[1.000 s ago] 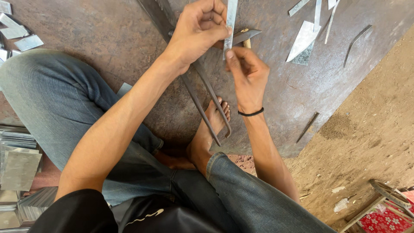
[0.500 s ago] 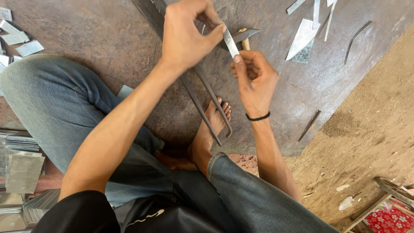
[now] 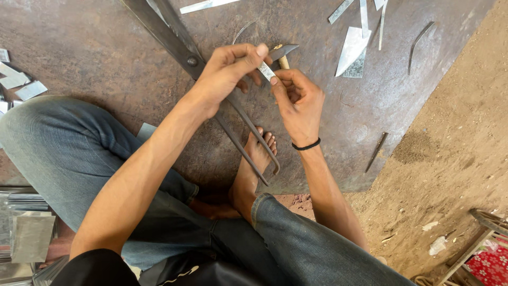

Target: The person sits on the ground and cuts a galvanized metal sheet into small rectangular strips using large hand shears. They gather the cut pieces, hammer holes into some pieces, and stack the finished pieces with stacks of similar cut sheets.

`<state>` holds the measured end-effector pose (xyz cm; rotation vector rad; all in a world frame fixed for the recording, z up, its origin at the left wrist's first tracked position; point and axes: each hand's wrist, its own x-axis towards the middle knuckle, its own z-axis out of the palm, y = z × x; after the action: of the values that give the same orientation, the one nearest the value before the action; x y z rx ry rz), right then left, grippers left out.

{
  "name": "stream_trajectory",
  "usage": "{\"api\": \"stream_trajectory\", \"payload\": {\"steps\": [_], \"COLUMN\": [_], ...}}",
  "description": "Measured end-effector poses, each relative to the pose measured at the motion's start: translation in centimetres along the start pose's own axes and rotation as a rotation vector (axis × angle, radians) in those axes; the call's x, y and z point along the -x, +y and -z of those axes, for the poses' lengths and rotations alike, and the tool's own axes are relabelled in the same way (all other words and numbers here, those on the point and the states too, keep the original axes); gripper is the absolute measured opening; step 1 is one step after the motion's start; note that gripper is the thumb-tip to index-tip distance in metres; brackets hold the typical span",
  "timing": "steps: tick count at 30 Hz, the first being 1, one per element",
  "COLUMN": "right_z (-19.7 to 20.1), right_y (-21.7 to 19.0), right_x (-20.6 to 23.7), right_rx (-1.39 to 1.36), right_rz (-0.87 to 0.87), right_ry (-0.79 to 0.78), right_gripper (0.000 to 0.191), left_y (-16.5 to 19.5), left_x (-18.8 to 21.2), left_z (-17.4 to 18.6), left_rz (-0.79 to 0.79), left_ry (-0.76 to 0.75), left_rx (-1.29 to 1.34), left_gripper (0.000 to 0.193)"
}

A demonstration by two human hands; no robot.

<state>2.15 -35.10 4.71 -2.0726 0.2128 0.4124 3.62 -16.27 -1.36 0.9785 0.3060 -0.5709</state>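
My left hand [image 3: 227,74] and my right hand [image 3: 296,100] both pinch a small shiny metal strip [image 3: 266,70] between their fingertips, just above the rusty steel plate [image 3: 95,47]. Under the hands lie large dark metal shears [image 3: 185,50], their long looped handles [image 3: 254,143] running down to my bare foot [image 3: 251,169]. A small hammer [image 3: 282,53] lies just beyond the fingers, partly hidden. A black band sits on my right wrist.
Cut tin scraps lie at the plate's far right [image 3: 352,50] and left edge [image 3: 21,85]. A dark metal rod [image 3: 377,151] rests near the plate's right edge. Stacked tin sheets [image 3: 26,228] sit at lower left. Dirt ground [image 3: 455,159] spreads to the right.
The long upright strip now shows as a short piece held low between both hands' fingertips. My left hand has dropped and shifted over the shears.
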Motion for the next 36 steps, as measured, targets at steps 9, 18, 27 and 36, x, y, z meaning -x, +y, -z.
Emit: {"api": "stream_trajectory", "payload": {"steps": [9,18,27,36], "right_z": [-0.2,-0.8,-4.5,-2.9], "right_y": [0.6,1.4,3.3,7.3], "right_x": [0.0,0.1,9.1,6.9], "right_rx": [-0.118,-0.169,0.526,0.023], "right_rz": [-0.021,-0.063,0.495,0.309], "right_ry": [-0.095,0.023,-0.122,-0.357], "right_gripper": [0.011,0.022,0.042,0.018], "left_y": [-1.0,3.1,2.2,-1.2], "left_x": [0.1,0.9,-1.9,-5.2], "left_z": [-0.4,1.0,9.4,12.5], "left_rz": [-0.011,-0.045,-0.166,-0.246], "left_ry": [0.106,0.125,0.57,0.697], "left_rx": [-0.018,-0.261,-0.551,-0.343], "left_gripper": [0.026,0.017,0.02,0.01]}}
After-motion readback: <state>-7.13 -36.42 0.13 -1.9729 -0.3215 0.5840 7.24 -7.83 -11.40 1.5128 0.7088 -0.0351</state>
